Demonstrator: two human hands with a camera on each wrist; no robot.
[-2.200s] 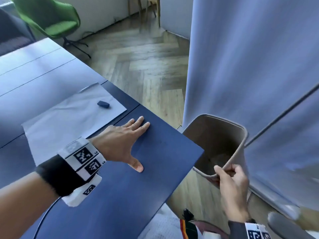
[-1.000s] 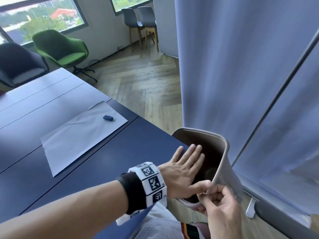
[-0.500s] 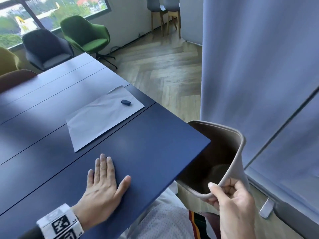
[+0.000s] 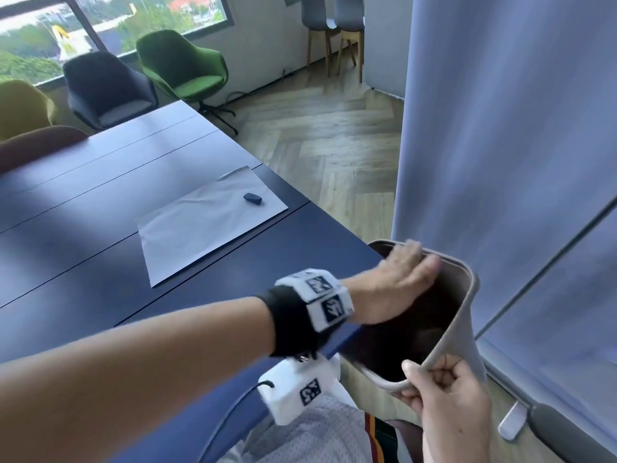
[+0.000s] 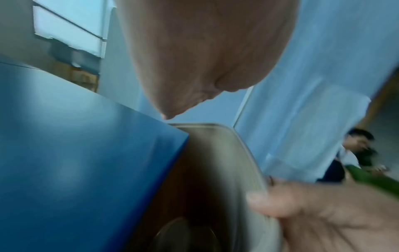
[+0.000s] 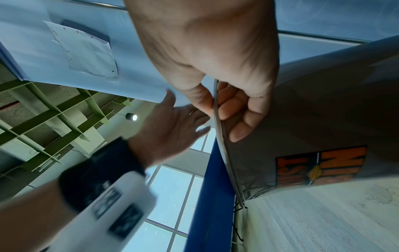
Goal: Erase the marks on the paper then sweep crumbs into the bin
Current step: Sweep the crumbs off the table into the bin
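Grey and thin-walled, the bin (image 4: 467, 315) hung tilted just off the corner of our dark blue table (image 4: 100, 262), its mouth against the edge. Our right hand (image 4: 447, 392) pinched its near rim, thumb inside. Our left hand (image 4: 394, 289), blurred, fingers straight and holding nothing, reached over the opening. The paper (image 4: 207, 225) lay farther back with the eraser (image 4: 252, 198) on it.

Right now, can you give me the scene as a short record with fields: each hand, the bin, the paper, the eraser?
left hand: open, fingers straight, over the bin's mouth at the table corner
right hand: pinches the bin's near rim
bin: grey, held against the blue table edge
paper: flat on the table
eraser: dark, lying on the paper
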